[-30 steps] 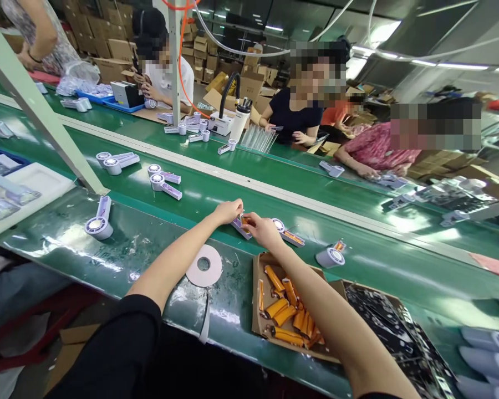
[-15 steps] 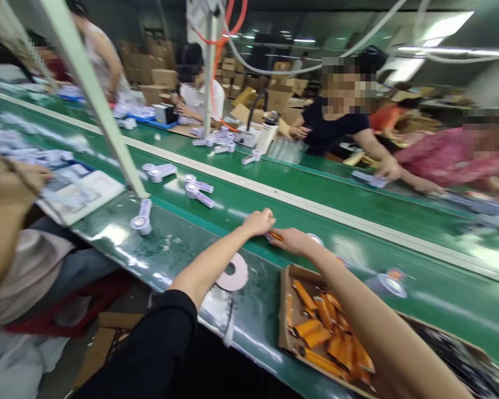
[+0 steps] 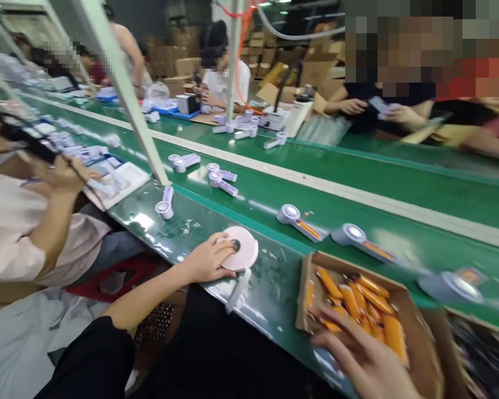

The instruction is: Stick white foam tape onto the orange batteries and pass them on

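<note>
My left hand grips the left side of a pale pink tape roll, whose loose white end hangs over the table edge. Over the near left part of a cardboard box is my right hand, fingers spread and partly blurred, holding nothing visible. Orange cylinders with wires fill the box. On the green belt beyond, a lilac fan-shaped part shows an orange cylinder in its handle, and a similar part lies to its right.
More lilac parts lie along the belt. A slanted metal post stands at the left. A co-worker's hand is by a white tray. Other people sit across the belt. Black items fill a right-hand box.
Both hands have come back from the belt and parted. My left hand has taken hold of the tape roll; my right hand has moved to the box of orange cylinders. The view has shifted.
</note>
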The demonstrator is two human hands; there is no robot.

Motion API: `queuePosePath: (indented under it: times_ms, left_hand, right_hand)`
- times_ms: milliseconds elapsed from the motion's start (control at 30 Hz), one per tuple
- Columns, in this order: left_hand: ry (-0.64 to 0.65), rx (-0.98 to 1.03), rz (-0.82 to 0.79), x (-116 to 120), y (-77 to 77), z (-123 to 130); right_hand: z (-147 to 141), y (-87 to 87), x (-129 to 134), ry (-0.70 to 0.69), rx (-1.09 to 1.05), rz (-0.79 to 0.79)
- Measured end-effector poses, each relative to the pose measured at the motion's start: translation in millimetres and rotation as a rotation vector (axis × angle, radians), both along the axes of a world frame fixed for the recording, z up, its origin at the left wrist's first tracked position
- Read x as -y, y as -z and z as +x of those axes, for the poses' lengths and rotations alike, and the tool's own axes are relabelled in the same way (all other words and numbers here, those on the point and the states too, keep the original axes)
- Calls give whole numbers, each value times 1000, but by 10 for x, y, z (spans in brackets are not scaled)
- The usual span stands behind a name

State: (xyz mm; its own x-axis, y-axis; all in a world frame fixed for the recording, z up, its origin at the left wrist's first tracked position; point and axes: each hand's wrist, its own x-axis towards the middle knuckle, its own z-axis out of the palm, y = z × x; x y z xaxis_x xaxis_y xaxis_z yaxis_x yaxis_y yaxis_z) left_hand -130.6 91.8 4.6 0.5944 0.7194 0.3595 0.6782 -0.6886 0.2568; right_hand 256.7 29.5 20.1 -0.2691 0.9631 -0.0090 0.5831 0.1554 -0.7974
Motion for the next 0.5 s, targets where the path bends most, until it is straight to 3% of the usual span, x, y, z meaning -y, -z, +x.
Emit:
queuePosePath:
  times_ms: [100, 200, 333, 400, 500]
  left_hand:
    - [64, 166, 161, 52, -125, 336]
    - [73, 241, 168, 2, -111, 449]
    - [-272, 452, -160, -139, 50, 280]
    - [-408, 487, -259, -164, 109, 207]
    - [-351, 437, -178, -152, 149, 265]
  right_hand:
    - [-644, -239, 19, -188, -106, -154]
    - [-979, -180, 73, -423, -68, -96]
    - [-872, -32, 221, -695, 211, -88]
    - [-678, -81, 140, -607, 320, -58]
    - [-398, -239, -258, -170, 512, 90]
